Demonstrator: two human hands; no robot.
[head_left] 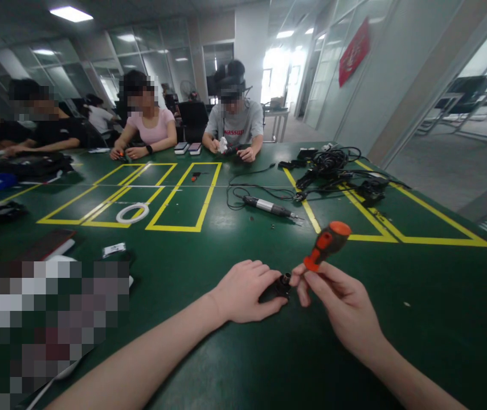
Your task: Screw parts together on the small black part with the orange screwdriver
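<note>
My left hand (pixel 249 290) rests on the green table (pixel 209 364), its thumb and fingers closed around a small black part (pixel 274 290). A short metal cylinder sticks up from that part; I cannot make out what kind of thing it is. Just to the right, my right hand (pixel 337 302) grips a screwdriver (pixel 328 245) with an orange and black handle. The handle tilts up and away to the right, its orange end on top. Fingers hide most of the shaft, and its tip is close to the black part; whether they touch I cannot tell.
Beyond my hands lies a corded electric screwdriver (pixel 269 206). Tangled black cables (pixel 328 165) are heaped at the back right. A white ring (pixel 132 213) lies inside yellow tape outlines (pixel 175 229). A person in a grey shirt (pixel 234 122) and several others sit across the table.
</note>
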